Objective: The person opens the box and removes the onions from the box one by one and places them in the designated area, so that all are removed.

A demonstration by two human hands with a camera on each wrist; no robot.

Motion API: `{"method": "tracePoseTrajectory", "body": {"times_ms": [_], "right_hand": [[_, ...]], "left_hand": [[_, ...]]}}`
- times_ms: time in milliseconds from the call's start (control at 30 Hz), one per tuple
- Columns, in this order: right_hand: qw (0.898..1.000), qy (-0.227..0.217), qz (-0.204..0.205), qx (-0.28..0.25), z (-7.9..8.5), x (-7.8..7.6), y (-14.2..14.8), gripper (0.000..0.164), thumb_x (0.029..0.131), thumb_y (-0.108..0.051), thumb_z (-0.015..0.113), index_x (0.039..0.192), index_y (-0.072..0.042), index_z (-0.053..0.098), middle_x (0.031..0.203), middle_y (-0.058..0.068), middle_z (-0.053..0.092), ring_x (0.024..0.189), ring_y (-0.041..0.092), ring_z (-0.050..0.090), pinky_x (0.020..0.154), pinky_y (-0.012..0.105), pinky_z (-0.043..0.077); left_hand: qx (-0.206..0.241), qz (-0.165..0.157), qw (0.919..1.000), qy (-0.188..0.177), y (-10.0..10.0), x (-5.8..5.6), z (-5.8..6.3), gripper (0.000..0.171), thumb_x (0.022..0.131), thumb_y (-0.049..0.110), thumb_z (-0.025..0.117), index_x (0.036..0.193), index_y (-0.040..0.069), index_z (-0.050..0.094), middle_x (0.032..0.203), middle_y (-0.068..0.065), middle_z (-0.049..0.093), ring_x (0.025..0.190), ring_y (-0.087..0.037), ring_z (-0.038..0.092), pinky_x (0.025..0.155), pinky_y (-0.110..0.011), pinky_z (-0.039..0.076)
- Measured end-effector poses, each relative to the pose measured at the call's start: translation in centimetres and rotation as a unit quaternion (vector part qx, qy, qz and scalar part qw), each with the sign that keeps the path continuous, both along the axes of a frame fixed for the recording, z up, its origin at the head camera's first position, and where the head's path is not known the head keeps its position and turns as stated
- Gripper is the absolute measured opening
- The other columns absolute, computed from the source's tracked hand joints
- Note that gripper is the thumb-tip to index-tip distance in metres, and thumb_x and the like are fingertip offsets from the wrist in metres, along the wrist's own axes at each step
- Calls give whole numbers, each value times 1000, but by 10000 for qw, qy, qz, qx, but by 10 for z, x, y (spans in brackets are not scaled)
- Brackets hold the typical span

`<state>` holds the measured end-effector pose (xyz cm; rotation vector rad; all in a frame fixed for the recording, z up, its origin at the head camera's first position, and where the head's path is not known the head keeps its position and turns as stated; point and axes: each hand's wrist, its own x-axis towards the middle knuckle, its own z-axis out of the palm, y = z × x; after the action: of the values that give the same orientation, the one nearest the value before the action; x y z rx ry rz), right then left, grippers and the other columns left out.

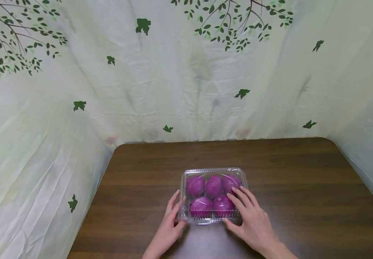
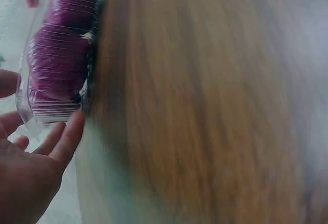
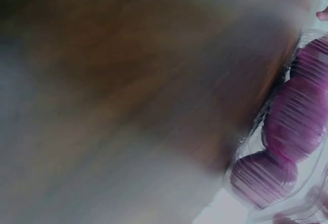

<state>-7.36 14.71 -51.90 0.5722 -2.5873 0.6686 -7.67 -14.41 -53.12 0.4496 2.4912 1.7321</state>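
Note:
A clear plastic clamshell box [image 1: 213, 220] with a ribbed lid rests on the brown wooden table. Several round purple items, perhaps fruit, sit in two rows inside; one item [image 1: 200, 207] is at the front left. My left hand [image 1: 170, 223] lies along the box's left side, thumb by the front left corner. In the left wrist view its loosely extended fingers [image 2: 69, 139] touch the box's end. My right hand [image 1: 254, 221] spreads its fingertips over the lid's right part, with the thumb at the front edge. The right wrist view is blurred, with purple items [image 3: 294, 119] showing through plastic.
The wooden table [image 1: 303, 187] extends to both sides of the box and behind it. A pale cloth [image 1: 186, 90] printed with leaves and green birds hangs behind the table and along its sides.

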Motion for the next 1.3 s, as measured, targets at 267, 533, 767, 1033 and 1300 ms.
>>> {"method": "tracePoseTrajectory", "body": {"times_ms": [267, 533, 767, 1033, 1300], "right_hand": [[9998, 76, 190, 20, 0, -1, 5, 73, 72, -45, 82, 135, -15, 59, 146, 2, 47, 136, 26, 36, 61, 41, 58], [9992, 153, 374, 8, 0, -4, 7, 71, 75, -44, 79, 135, -13, 59, 146, 5, 47, 134, 29, 38, 60, 40, 58], [9981, 368, 487, -39, -1, -6, 10, 65, 75, -30, 74, 136, -13, 58, 143, 8, 51, 132, 31, 41, 59, 37, 59], [9963, 392, 758, -123, -3, -7, 17, 64, 73, -15, 67, 136, -9, 58, 144, 11, 50, 134, 31, 40, 61, 31, 58], [9935, 630, 928, -176, -2, -9, 18, 60, 72, -7, 55, 132, -6, 61, 142, 12, 52, 130, 32, 44, 65, 31, 57]], "left_hand": [[-1519, -53, 9867, 572, 6, -2, -2, 79, 96, 40, 62, 157, 9, 22, 164, 5, 7, 146, -23, 16, 112, -49, 23], [-2045, 85, 9771, 578, 14, -6, 1, 91, 94, 53, 59, 159, 16, 8, 165, 4, -1, 146, -30, 16, 109, -57, 28], [-2114, 106, 9755, 600, 14, -6, 2, 95, 92, 51, 62, 160, 20, 3, 165, 5, -1, 144, -32, 19, 108, -58, 30], [-1996, 108, 9783, 538, 12, -8, 2, 99, 91, 53, 64, 159, 24, -1, 165, 7, 2, 143, -33, 22, 107, -60, 30], [-2046, 68, 9772, 567, 13, -9, 0, 98, 91, 50, 65, 159, 24, 0, 165, 5, 1, 143, -37, 20, 110, -60, 25]]}}
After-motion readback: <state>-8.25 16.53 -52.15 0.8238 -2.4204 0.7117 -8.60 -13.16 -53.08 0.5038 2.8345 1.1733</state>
